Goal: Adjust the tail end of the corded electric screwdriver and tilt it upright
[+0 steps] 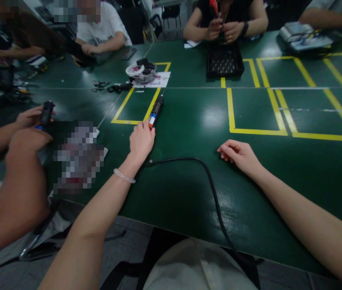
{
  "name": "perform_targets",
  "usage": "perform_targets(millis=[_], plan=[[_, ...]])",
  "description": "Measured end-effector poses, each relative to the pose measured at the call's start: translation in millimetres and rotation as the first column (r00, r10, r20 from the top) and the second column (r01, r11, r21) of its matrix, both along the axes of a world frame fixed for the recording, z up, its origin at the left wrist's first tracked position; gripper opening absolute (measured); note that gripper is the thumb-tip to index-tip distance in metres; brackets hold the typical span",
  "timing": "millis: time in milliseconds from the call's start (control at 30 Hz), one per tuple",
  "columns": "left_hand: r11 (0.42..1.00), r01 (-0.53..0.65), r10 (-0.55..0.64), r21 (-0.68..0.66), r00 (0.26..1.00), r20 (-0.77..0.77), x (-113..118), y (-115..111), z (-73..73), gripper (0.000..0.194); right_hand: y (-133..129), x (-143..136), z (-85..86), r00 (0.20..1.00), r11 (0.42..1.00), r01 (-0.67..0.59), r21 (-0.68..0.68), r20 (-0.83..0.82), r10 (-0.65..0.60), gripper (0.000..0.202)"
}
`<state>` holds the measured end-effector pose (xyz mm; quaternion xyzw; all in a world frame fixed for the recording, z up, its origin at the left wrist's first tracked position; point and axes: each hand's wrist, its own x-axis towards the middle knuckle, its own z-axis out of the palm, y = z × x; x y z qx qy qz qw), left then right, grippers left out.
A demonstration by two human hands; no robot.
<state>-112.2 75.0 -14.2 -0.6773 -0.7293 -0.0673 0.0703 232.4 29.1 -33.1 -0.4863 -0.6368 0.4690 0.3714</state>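
Note:
My left hand [142, 139] is closed round the lower end of a dark electric screwdriver [156, 111] with blue, silver and orange bands. The tool lies at the right side of a yellow tape outline, its tip pointing away from me. A black cable [209, 173] runs from near my left wrist across the green table [174, 197] and down over the front edge. My right hand [234, 152] rests on the table to the right, its fingers curled together, with nothing visible in them.
A clear round container [147, 72] sits on white paper beyond the screwdriver. A black tray [224, 62] stands before a person across the table. At the left, another person's hands hold a dark tool [46, 113]. A device [305, 36] is at the back right.

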Motion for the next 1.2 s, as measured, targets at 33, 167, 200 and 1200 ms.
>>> perform_targets(millis=[33,167,200,1200], plan=[[1.000,0.026,-0.026,-0.008,1.000,-0.006,7.8,-5.2,0.5,0.050,-0.1,-0.2,0.4,1.000,1.000,0.005,0.002,0.003,-0.005,0.044],[0.991,0.127,-0.128,-0.037,0.991,-0.030,39.7,-23.4,3.4,0.050,-0.4,-0.2,-0.3,0.999,0.999,0.014,0.042,0.032,-0.015,0.038],[0.987,0.152,-0.154,-0.045,0.987,-0.045,47.6,-27.4,4.2,0.050,-0.6,-0.2,-1.1,0.999,0.998,0.015,0.060,0.039,-0.017,0.036],[0.817,0.568,-0.555,-0.100,0.822,0.126,129.5,-71.2,7.6,0.071,-14.7,-25.2,13.1,0.985,0.957,-0.143,-0.252,-0.134,0.112,0.037]])
